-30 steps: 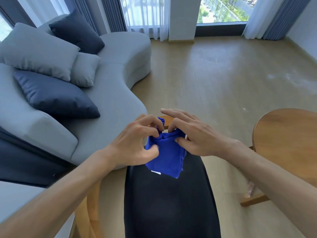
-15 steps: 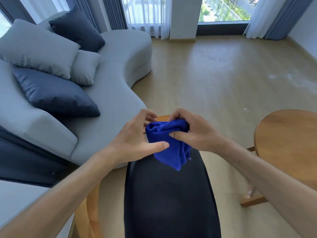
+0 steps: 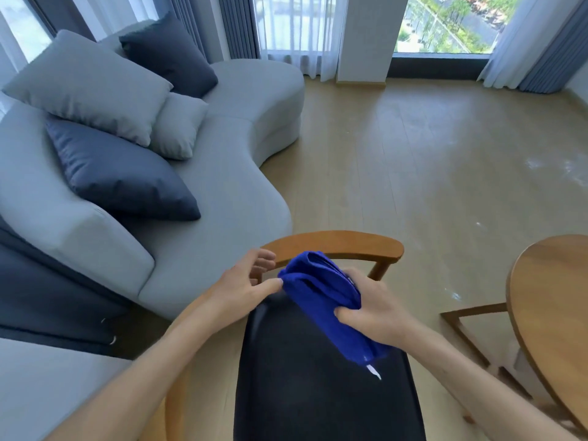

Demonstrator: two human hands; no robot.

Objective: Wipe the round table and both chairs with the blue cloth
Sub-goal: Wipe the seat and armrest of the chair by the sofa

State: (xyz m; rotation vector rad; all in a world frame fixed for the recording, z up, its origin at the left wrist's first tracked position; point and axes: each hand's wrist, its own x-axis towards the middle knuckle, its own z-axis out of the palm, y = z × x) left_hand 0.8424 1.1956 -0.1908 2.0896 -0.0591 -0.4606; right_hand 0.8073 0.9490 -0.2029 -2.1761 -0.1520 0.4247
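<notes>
I judge this the preparing step for a chair wipe: I have the blue cloth [image 3: 321, 288] bunched into a pad above the dark seat [image 3: 318, 377] of the wooden chair [image 3: 337, 243], and no surface is under it yet. My right hand [image 3: 375, 310] has its grip curled round the cloth's lower right side, thumb pressed into the fold, so it carries the whole bundle. My left hand [image 3: 245, 281] has a loose, spread grip; its thumb tip touches the cloth's upper left edge and the fingers are apart from it, holding nothing. The white tag [image 3: 374, 370] hangs free below. Next, I reckon, the pad must come down flat on the seat or the curved backrest. The round table [image 3: 553, 300] stands well apart at my right
</notes>
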